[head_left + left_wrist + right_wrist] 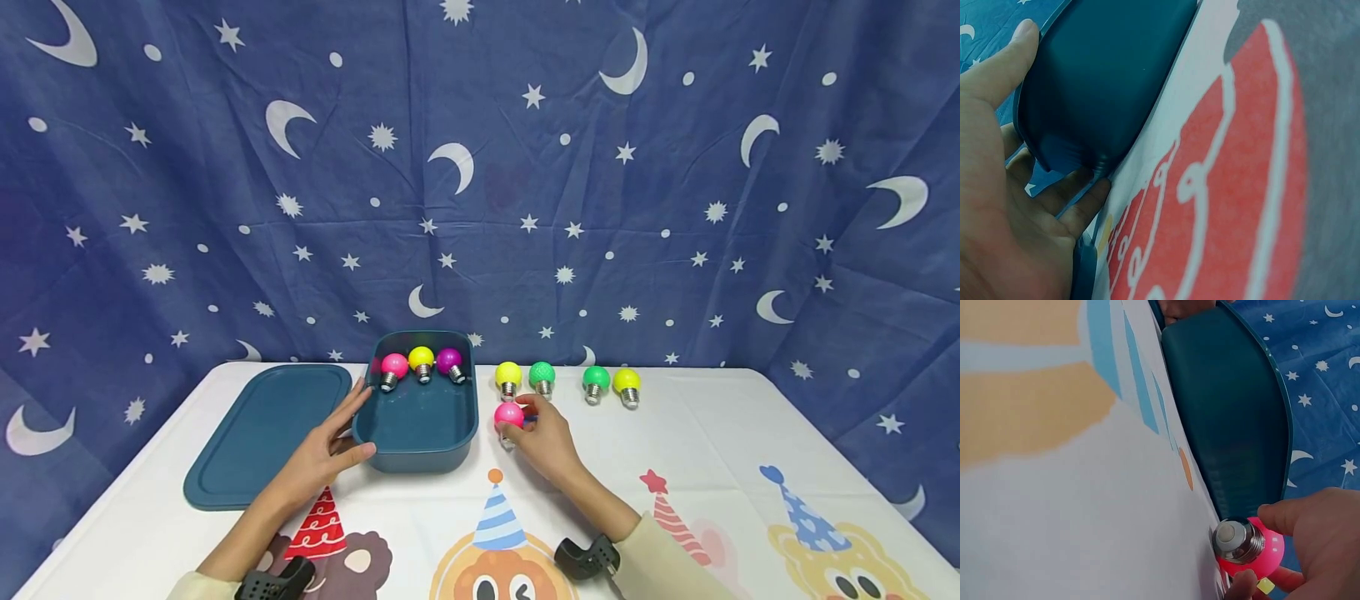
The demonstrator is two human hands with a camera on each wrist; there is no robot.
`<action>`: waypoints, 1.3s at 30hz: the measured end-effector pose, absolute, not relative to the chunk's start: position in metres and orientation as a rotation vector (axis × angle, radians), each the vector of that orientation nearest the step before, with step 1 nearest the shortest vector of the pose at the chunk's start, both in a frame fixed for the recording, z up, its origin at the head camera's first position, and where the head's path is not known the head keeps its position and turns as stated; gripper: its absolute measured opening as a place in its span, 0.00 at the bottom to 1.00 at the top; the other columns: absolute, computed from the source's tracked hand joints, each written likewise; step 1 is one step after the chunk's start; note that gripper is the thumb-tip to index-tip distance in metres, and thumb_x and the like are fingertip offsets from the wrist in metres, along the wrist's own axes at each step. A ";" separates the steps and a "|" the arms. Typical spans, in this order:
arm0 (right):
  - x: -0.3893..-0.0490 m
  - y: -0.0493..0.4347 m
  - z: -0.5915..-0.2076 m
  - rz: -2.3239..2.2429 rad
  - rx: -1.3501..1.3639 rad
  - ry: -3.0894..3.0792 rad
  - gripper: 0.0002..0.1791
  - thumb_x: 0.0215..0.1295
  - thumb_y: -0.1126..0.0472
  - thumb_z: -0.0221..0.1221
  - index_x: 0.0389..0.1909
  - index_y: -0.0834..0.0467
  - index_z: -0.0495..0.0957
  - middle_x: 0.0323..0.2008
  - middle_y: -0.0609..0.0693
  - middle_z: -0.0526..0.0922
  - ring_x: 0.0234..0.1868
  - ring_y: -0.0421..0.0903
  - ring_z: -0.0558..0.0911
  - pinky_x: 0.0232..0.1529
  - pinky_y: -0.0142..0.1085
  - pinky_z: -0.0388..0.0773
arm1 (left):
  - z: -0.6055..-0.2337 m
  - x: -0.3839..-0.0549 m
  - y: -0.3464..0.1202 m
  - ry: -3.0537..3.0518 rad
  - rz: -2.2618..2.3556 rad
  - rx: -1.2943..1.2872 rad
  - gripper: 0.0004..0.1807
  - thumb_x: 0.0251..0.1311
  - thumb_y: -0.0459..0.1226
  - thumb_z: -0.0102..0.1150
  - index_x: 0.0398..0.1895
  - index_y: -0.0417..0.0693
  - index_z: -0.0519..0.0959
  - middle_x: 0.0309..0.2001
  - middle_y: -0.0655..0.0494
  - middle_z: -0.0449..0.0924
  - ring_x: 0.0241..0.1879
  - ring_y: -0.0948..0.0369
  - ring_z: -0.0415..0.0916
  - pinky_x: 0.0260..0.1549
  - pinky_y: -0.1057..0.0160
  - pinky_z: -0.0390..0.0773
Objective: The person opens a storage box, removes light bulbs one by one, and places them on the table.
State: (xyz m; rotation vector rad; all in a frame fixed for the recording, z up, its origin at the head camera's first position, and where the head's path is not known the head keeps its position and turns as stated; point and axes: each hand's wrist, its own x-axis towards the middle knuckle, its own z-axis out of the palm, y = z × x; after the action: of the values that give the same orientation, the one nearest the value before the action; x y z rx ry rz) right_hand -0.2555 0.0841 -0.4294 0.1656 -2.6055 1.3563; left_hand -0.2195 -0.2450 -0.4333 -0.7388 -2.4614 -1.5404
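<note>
"Any way into the box (420, 461)?"
"Over its right wall: the front floor lies bare, three bulbs (422, 358) sit at the back."
"From the left?"
"The left hand (318, 450) blocks that side. Behind the right hand (546, 442), a gap parts two green bulbs (596, 379)."

Starry blue curtain (510, 200), white cartoon-print tablecloth (697, 450)

Pink bulb (508, 415), held beside open teal box (422, 462)
</note>
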 end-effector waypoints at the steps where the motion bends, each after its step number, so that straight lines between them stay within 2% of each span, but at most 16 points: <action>1: -0.255 0.084 -0.429 1.353 0.163 -2.606 0.25 0.54 0.60 0.68 0.52 0.63 0.74 0.41 0.54 0.78 0.29 0.44 0.73 0.29 0.33 0.75 | -0.433 -0.219 -0.245 -2.461 -1.541 -0.738 0.41 0.61 0.33 0.60 0.75 0.56 0.52 0.76 0.50 0.37 0.69 0.36 0.47 0.58 0.40 0.62; 7: -0.253 0.084 -0.423 1.335 0.131 -2.580 0.24 0.58 0.57 0.65 0.53 0.63 0.74 0.44 0.56 0.78 0.34 0.46 0.74 0.33 0.35 0.74 | -0.433 -0.219 -0.245 -2.464 -1.552 -0.729 0.41 0.62 0.34 0.60 0.75 0.56 0.52 0.76 0.51 0.37 0.69 0.36 0.47 0.58 0.40 0.61; 11: -0.250 0.083 -0.412 1.317 0.152 -2.488 0.23 0.62 0.55 0.63 0.54 0.62 0.74 0.45 0.57 0.78 0.33 0.46 0.74 0.32 0.36 0.73 | -0.432 -0.220 -0.245 -2.468 -1.549 -0.738 0.41 0.62 0.35 0.60 0.75 0.57 0.52 0.76 0.50 0.37 0.70 0.38 0.47 0.58 0.40 0.61; 15: -0.250 0.079 -0.400 1.306 0.233 -2.418 0.22 0.62 0.57 0.63 0.55 0.63 0.73 0.46 0.57 0.77 0.32 0.46 0.74 0.30 0.35 0.74 | -0.432 -0.221 -0.244 -2.471 -1.549 -0.744 0.41 0.61 0.34 0.60 0.75 0.57 0.52 0.76 0.50 0.38 0.70 0.40 0.46 0.58 0.41 0.62; 22: -0.256 0.058 -0.377 1.371 0.387 -2.384 0.21 0.63 0.59 0.63 0.55 0.61 0.73 0.47 0.58 0.76 0.36 0.48 0.78 0.35 0.36 0.79 | -0.433 -0.220 -0.245 -2.463 -1.554 -0.740 0.41 0.62 0.33 0.59 0.75 0.56 0.51 0.76 0.49 0.37 0.70 0.39 0.46 0.58 0.41 0.61; 29: -0.269 0.029 -0.364 1.351 0.518 -2.458 0.25 0.63 0.60 0.62 0.60 0.61 0.70 0.50 0.59 0.76 0.42 0.49 0.81 0.37 0.37 0.81 | -0.434 -0.219 -0.247 -2.454 -1.557 -0.743 0.41 0.62 0.33 0.59 0.76 0.50 0.51 0.76 0.49 0.37 0.69 0.37 0.47 0.58 0.40 0.61; 34: -0.285 0.016 -0.364 1.270 0.637 -2.532 0.28 0.63 0.60 0.62 0.62 0.60 0.67 0.51 0.55 0.75 0.44 0.48 0.79 0.42 0.36 0.80 | -0.433 -0.220 -0.246 -2.460 -1.554 -0.741 0.41 0.62 0.33 0.59 0.76 0.53 0.52 0.76 0.51 0.37 0.70 0.39 0.47 0.58 0.40 0.61; 39: -0.304 0.006 -0.367 1.178 0.721 -2.584 0.30 0.62 0.60 0.63 0.64 0.61 0.66 0.54 0.59 0.74 0.51 0.53 0.76 0.50 0.42 0.77 | -0.434 -0.220 -0.246 -2.464 -1.561 -0.726 0.41 0.62 0.34 0.60 0.75 0.56 0.52 0.76 0.50 0.37 0.69 0.37 0.47 0.58 0.40 0.62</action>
State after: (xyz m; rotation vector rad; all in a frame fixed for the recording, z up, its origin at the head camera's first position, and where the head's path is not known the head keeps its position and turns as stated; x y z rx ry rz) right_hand -0.3036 0.0056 -0.3666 0.7210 -2.5840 1.1776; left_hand -0.2201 -0.2463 -0.4337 -0.7256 -2.4644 -1.5606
